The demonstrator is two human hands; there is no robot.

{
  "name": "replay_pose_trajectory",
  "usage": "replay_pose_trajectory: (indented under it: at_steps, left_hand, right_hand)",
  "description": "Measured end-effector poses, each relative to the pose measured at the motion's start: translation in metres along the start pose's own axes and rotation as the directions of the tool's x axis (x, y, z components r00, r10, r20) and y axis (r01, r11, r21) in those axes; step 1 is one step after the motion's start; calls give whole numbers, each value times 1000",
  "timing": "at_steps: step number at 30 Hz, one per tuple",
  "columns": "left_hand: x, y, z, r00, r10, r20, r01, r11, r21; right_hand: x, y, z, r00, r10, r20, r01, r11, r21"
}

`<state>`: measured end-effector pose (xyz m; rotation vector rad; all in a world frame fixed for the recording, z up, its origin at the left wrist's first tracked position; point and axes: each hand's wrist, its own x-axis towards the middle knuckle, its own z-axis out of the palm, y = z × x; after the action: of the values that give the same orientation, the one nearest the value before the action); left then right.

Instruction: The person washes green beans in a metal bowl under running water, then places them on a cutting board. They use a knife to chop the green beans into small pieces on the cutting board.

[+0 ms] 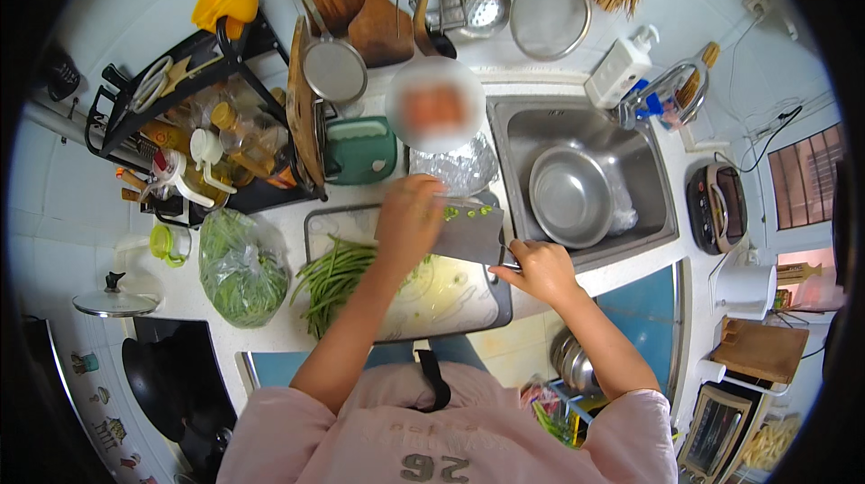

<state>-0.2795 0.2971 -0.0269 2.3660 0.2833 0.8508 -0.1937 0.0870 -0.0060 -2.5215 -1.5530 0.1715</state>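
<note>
My right hand (540,271) grips the handle of a wide-bladed cleaver (466,240), its blade lying over the far right part of the cutting board (446,308). Several small green cut pieces (472,213) cling to the blade near its far edge. Blurred by motion, my left hand (413,213) is at the left end of the blade; whether its fingers hold anything is unclear. A bunch of long, thin green beans (334,274) lies on the left of the board, partly behind my left forearm. The board's near right surface looks wet.
Left of the board stands a plastic bag of leafy greens (243,274). Beyond the board are a green lidded box (361,153), a foil-covered item (456,166) and a blurred bowl (436,105). To the right, the sink (540,122) holds a metal basin (571,197).
</note>
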Motion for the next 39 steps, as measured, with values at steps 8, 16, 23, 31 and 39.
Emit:
replay_pose_trajectory:
  at_steps: [8, 16, 23, 31, 39]
  left_hand:
    - [51, -5, 94, 988, 126, 87, -122, 991, -58]
    - [51, -43, 115, 995, 94, 24, -95, 992, 77]
    - [40, -98, 125, 991, 85, 101, -109, 958, 264]
    - [70, -100, 70, 990, -1, 142, -34, 968, 248]
    - [24, -74, -5, 986, -166, 21, 161, 974, 159]
  right_hand:
    - [52, 33, -16, 996, -74, -57, 65, 988, -138]
    - [51, 70, -14, 999, -33, -3, 32, 977, -211]
    - [16, 95, -33, 993, 105, 60, -88, 969, -233]
    - [-56, 100, -27, 818, 538, 203, -567, 697, 439]
    - [-136, 46, 86, 761, 175, 624, -544, -352, 762]
